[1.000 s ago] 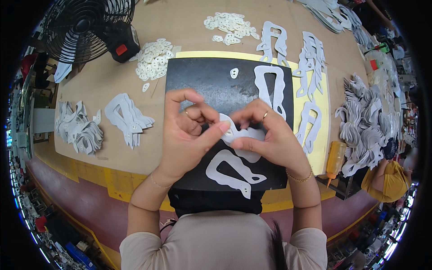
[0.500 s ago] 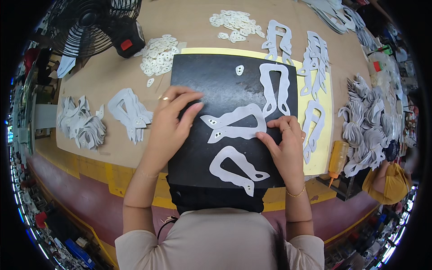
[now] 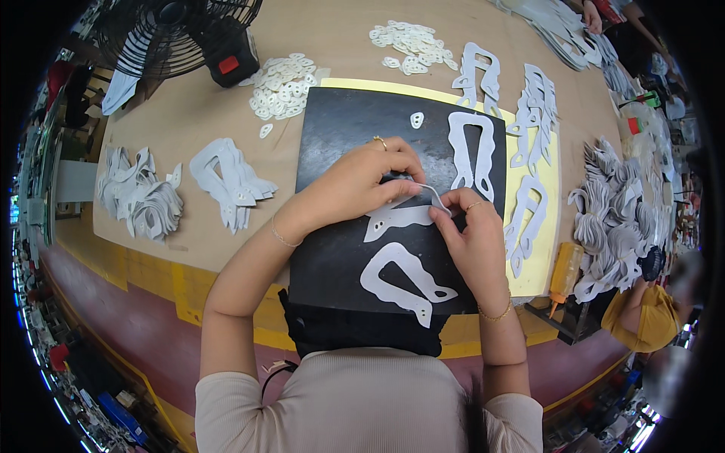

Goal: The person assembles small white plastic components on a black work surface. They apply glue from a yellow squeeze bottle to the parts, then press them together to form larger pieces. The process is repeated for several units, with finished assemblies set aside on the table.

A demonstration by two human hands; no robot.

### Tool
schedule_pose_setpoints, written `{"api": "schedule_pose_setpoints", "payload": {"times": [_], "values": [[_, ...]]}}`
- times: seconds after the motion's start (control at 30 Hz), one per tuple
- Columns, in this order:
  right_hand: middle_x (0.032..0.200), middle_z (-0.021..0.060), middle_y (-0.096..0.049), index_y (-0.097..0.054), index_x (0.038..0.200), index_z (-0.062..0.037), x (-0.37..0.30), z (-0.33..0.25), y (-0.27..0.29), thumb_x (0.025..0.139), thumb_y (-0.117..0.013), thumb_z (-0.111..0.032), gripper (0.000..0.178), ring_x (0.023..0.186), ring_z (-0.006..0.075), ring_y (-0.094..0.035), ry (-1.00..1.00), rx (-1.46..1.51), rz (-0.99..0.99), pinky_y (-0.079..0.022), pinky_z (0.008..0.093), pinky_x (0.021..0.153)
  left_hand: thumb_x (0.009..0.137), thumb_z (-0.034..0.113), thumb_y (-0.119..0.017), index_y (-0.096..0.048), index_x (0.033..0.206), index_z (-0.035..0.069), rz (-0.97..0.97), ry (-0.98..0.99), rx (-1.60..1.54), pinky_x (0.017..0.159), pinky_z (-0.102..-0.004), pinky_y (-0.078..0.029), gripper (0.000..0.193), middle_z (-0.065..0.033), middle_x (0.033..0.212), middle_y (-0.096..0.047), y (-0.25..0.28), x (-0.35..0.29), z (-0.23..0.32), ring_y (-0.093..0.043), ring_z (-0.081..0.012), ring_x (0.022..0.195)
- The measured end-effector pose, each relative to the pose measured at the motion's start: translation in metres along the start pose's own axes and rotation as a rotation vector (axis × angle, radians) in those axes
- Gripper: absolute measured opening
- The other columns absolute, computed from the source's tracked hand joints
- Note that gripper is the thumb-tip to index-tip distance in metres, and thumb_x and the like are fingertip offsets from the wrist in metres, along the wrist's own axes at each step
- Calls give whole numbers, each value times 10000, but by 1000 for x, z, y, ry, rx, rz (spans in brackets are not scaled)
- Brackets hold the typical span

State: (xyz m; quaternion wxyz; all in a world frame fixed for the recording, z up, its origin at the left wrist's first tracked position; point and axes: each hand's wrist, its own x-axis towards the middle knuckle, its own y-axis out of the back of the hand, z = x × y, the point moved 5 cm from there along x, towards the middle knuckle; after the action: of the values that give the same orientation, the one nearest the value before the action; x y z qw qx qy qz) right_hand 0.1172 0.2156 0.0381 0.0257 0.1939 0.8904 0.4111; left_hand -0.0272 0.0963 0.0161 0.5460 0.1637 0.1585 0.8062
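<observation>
Both my hands are over a black board (image 3: pixel 332 264), holding one light-grey U-shaped cutout (image 3: pixel 396 217) with wavy edges. My left hand (image 3: pixel 370 175) pinches its curved end from above and covers its upper arm. At the right end, the thumb and fingers of my right hand (image 3: pixel 474 230) grip the same bend, which stands raised off the board. On the cutout's lower tip sits a small white piece with dark holes. Another U-shaped cutout (image 3: pixel 393 275) lies nearer me, and one more cutout (image 3: pixel 451 147) lies at the board's upper right. A loose white oval piece (image 3: pixel 417 120) rests near the far edge.
Heaps of small white pieces (image 3: pixel 283 87) lie beyond the board. Stacked grey cutouts (image 3: pixel 226 177) sit at the left, more bundles (image 3: pixel 612 219) at the right. Yellow sheets (image 3: pixel 540 264) lie under the board. A yellow bottle (image 3: pixel 565 272) and a black fan (image 3: pixel 177 30) are nearby.
My left hand has moved right and onto the cutout, taking hold of its curved end. That end is now lifted and bent. A person's hand has appeared at the far right.
</observation>
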Motion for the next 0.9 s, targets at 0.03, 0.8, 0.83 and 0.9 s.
{"api": "schedule_pose_setpoints", "payload": {"times": [0.03, 0.8, 0.83, 0.9], "values": [[814, 80, -679, -666, 956, -23, 2, 0, 0, 863, -765, -127, 171, 747, 235, -614, 0, -8, -14, -451, 337, 639, 905, 207, -725, -722, 1015, 28, 18, 11, -8, 875, -338, -482, 210, -93, 1092, -672, 2, -1, 1, -635, -247, 1019], [801, 93, -716, -681, 994, 5, 57, -117, -35, 892, -725, -139, 181, 718, 175, -704, 187, 412, -720, -526, 285, 711, 944, 60, -696, -718, 1007, 1, 749, 265, -279, 604, -222, -486, 89, -35, 825, -700, 82, -174, 55, -634, -71, 698], [781, 94, -713, -680, 987, 6, 68, -125, -49, 898, -717, -155, 187, 695, 170, -697, 199, 379, -756, -525, 297, 697, 942, 63, -699, -713, 1005, -6, 786, 295, -322, 608, -221, -489, 95, -36, 831, -701, 92, -182, 41, -633, -71, 700], [752, 81, -713, -683, 969, 0, 91, -135, -95, 894, -705, -145, 165, 668, 177, -675, 222, 572, -832, -517, 316, 676, 946, 82, -699, -701, 1018, -15, 841, 360, -325, 617, -219, -492, 121, -38, 838, -701, 118, -198, 10, -633, -72, 704]]}}
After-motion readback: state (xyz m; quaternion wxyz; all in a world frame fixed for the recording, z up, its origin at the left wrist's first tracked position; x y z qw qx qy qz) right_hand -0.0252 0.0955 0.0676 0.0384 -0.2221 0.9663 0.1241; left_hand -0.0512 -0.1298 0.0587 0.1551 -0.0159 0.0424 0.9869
